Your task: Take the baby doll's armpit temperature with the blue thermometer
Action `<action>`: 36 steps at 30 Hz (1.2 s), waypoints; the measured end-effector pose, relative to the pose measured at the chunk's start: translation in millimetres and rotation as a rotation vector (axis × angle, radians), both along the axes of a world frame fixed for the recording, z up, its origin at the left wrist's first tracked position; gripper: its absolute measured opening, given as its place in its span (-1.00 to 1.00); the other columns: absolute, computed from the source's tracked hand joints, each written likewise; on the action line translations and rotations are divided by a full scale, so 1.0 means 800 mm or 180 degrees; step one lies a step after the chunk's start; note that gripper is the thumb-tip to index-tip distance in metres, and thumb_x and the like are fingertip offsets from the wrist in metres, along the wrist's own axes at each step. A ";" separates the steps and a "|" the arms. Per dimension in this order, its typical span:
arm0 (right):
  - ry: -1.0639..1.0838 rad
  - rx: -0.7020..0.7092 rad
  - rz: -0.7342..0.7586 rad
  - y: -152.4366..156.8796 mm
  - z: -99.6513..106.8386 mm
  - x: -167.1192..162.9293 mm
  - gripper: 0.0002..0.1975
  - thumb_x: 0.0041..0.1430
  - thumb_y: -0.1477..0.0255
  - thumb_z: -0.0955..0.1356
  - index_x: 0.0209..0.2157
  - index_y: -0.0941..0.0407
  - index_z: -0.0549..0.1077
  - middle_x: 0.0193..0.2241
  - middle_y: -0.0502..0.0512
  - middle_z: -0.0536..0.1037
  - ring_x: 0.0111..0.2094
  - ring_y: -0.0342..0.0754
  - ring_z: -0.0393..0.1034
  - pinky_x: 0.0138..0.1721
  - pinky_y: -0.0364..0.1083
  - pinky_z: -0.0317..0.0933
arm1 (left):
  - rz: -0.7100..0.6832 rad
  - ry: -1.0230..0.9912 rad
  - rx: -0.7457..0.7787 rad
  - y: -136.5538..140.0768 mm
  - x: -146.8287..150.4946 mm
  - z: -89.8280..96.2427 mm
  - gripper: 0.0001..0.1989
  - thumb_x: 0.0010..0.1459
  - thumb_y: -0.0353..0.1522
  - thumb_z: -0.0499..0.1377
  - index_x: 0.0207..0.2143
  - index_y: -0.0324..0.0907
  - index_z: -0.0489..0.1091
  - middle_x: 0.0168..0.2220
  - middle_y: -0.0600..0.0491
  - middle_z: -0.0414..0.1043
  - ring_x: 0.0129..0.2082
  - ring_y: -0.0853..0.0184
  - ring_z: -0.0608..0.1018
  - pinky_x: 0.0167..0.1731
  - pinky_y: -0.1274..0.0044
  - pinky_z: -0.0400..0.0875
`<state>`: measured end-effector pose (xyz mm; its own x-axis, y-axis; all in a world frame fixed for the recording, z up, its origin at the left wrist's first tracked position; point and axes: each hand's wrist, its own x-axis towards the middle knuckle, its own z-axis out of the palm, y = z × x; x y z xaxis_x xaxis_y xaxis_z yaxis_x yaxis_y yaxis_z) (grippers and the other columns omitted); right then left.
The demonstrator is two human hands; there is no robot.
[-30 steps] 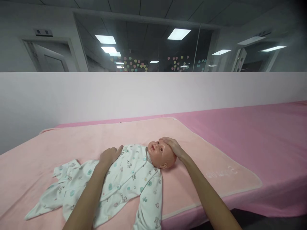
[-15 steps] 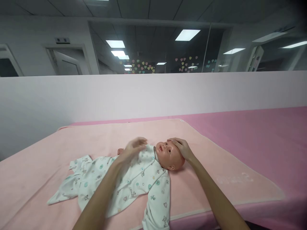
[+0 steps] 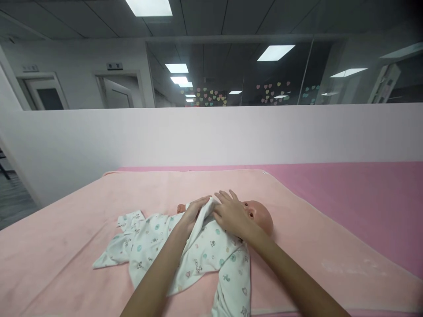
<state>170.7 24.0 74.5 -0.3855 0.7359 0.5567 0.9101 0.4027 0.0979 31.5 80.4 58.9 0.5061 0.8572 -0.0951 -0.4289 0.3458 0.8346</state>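
"From the head view, how would the romper (image 3: 206, 253) handle?"
"Soft, light, presumably; best taken at the raised fold (image 3: 200, 223) that the left hand's (image 3: 196, 208) grip held. The right hand's (image 3: 230, 215) couldn't be told."
"Its lie?"
"On the doll (image 3: 262, 215), atop the blanket (image 3: 307, 237), long axis nine to three o'clock, neck end toward three."

The doll's head (image 3: 262, 215) looks smooth, glossy plastic, while the suit (image 3: 208, 251) and blanket (image 3: 158, 189) look like matt cloth.
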 end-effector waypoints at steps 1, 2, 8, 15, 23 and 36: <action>-0.0226 -0.0184 -0.0264 0.011 0.000 -0.011 -0.77 0.12 0.47 0.24 -0.31 0.16 0.52 0.04 0.25 0.33 0.12 0.15 0.07 0.13 0.20 -0.19 | 0.0047 -0.0063 -0.0103 0.000 0.000 0.001 -0.83 -0.05 -0.41 0.23 -0.33 -0.25 0.37 -0.52 0.05 0.42 -0.52 0.40 0.47 -0.41 0.58 0.36; -0.0409 -0.0354 -0.0513 0.020 0.000 -0.019 -0.76 0.11 0.48 0.24 -0.26 0.21 0.51 0.06 0.31 0.30 0.14 0.19 0.03 0.13 0.24 -0.25 | 0.0134 -0.0078 -0.0187 0.000 0.001 0.002 -0.82 -0.03 -0.42 0.22 -0.31 -0.25 0.37 -0.53 0.06 0.42 -0.53 0.39 0.47 -0.42 0.58 0.36; -0.0625 -0.0225 -0.0780 0.001 0.009 -0.015 -0.80 0.06 0.57 0.25 -0.34 0.18 0.50 -0.12 0.29 0.44 0.07 0.16 0.12 0.13 0.22 -0.28 | 0.0621 -0.0032 -0.0346 0.006 -0.003 0.002 -0.68 -0.03 -0.42 0.20 -0.16 -0.23 0.34 -0.63 0.15 0.36 -0.64 0.45 0.41 -0.53 0.62 0.32; 0.1433 -0.0152 -0.0937 -0.145 0.049 0.091 -0.63 0.23 0.32 0.09 -0.47 0.08 0.42 -0.44 0.09 0.50 -0.35 -0.02 0.38 -0.22 -0.01 0.25 | -0.0270 0.1600 0.1831 -0.024 0.014 -0.002 -0.79 0.02 -0.29 0.12 -0.36 -0.25 0.45 -0.55 0.09 0.40 -0.61 0.47 0.33 -0.58 0.62 0.15; 0.1772 -0.0571 -0.0796 -0.179 -0.097 0.164 -0.58 0.19 0.14 0.12 -0.27 0.06 0.49 -0.19 0.12 0.52 -0.15 0.02 0.41 -0.13 -0.05 0.32 | -0.0466 0.2491 0.2969 -0.037 0.018 0.003 -0.81 -0.09 -0.27 0.22 -0.45 -0.22 0.48 -0.62 0.15 0.26 -0.57 0.47 0.26 -0.55 0.61 0.07; 0.1985 -0.0007 -0.0467 -0.121 -0.074 0.052 -0.70 0.23 0.37 0.13 -0.24 0.09 0.46 -0.30 0.10 0.55 -0.33 -0.09 0.45 -0.34 -0.17 0.34 | 0.0261 0.0656 0.0563 -0.024 0.003 0.011 -0.69 -0.20 -0.23 0.33 -0.50 -0.24 0.34 -0.71 0.24 0.17 -0.73 0.60 0.16 -0.70 0.69 -0.01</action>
